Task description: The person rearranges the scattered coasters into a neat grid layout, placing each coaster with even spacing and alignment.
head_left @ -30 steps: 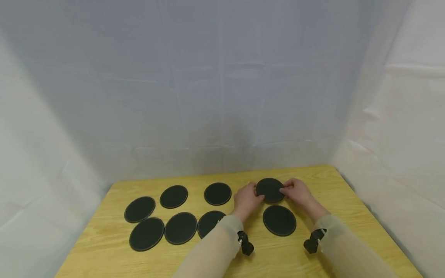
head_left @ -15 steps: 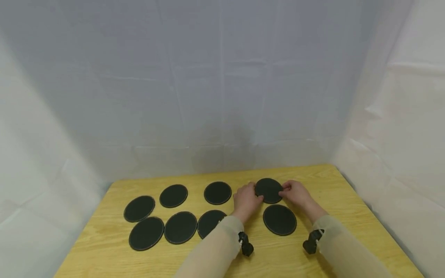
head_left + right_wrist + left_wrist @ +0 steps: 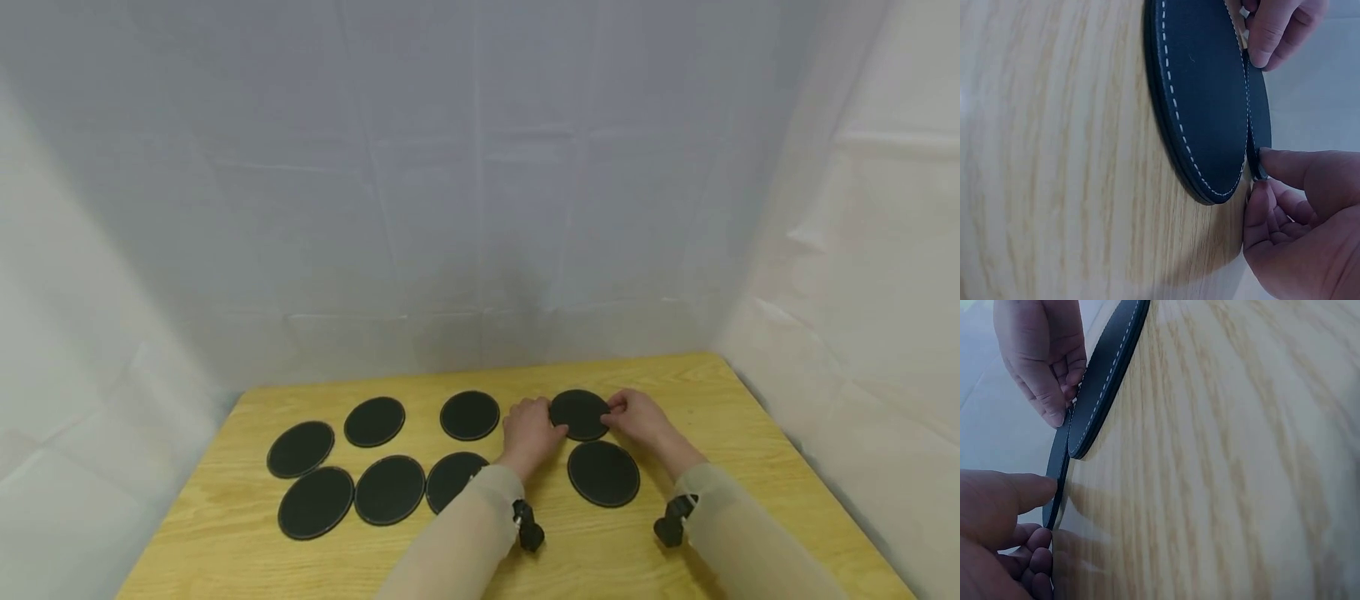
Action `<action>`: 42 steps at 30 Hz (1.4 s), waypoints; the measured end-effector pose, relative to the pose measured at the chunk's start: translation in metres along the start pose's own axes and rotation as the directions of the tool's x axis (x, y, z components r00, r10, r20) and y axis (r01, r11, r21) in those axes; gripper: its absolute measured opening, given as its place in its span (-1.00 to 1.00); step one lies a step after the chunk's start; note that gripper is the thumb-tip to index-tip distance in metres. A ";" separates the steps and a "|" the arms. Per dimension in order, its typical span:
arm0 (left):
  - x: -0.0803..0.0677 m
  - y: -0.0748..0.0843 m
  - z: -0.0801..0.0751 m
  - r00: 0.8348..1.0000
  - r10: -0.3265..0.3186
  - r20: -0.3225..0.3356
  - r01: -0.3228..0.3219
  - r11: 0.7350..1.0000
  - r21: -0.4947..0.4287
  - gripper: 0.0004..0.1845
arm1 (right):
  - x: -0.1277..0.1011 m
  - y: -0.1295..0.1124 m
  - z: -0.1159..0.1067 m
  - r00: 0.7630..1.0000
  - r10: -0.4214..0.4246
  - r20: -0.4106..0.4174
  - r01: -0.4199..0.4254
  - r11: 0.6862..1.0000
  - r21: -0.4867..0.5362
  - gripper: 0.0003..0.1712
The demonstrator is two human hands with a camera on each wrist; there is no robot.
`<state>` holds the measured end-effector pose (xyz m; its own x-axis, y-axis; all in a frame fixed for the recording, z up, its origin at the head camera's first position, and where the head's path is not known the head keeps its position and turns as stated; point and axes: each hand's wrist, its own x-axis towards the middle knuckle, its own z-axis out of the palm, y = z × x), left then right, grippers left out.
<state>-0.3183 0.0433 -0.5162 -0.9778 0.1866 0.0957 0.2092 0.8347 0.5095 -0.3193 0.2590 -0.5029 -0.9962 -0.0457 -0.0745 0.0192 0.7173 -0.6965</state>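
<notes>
While our left hand (image 3: 527, 433) holds the left edge of a black disc (image 3: 577, 415), thumb on top and fingers (image 3: 1038, 559) curled at the rim, our right hand (image 3: 641, 419) pinches the opposite edge between thumb and fingers. We have this black disc toward the back right of the wooden tabletop (image 3: 217, 554). Just in front of it, nearer to us, lies a second disc (image 3: 603, 473), pale stitching running round its border. Left of our hands we see three back discs (image 3: 375, 422), spaced apart, and three front discs (image 3: 389, 490), lying edge to edge; our left sleeve (image 3: 457, 533) partly covers the rightmost of these. Beyond the tabletop we face creased, pale sheeting (image 3: 480, 208).
</notes>
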 end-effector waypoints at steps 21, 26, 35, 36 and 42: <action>-0.002 -0.005 0.000 0.999 0.042 -0.008 -0.042 0.999 0.006 -0.47 | -0.002 0.001 0.004 0.999 -0.037 -0.015 0.036 0.999 -0.038 -0.61; -0.004 -0.006 0.000 0.999 0.039 -0.003 -0.039 0.999 0.001 -0.46 | -0.004 -0.001 0.004 0.999 -0.045 -0.012 0.044 0.998 -0.037 -0.61; -0.004 -0.007 0.002 0.999 0.040 -0.004 -0.040 0.999 -0.001 -0.47 | -0.006 -0.002 0.005 0.999 -0.039 -0.011 0.039 0.998 -0.040 -0.59; -0.004 -0.007 0.001 0.999 0.039 -0.002 -0.039 0.999 0.000 -0.47 | -0.006 -0.001 0.005 0.999 -0.039 -0.011 0.039 0.998 -0.041 -0.58; -0.004 -0.005 -0.001 0.999 0.026 0.019 -0.026 1.000 -0.016 -0.45 | -0.003 0.003 0.002 0.999 -0.052 0.007 0.053 0.998 -0.037 -0.48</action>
<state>-0.3154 0.0374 -0.5184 -0.9715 0.2182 0.0926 0.2340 0.8212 0.5204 -0.3160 0.2596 -0.5060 -0.9952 -0.0878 -0.0428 -0.0363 0.7391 -0.6726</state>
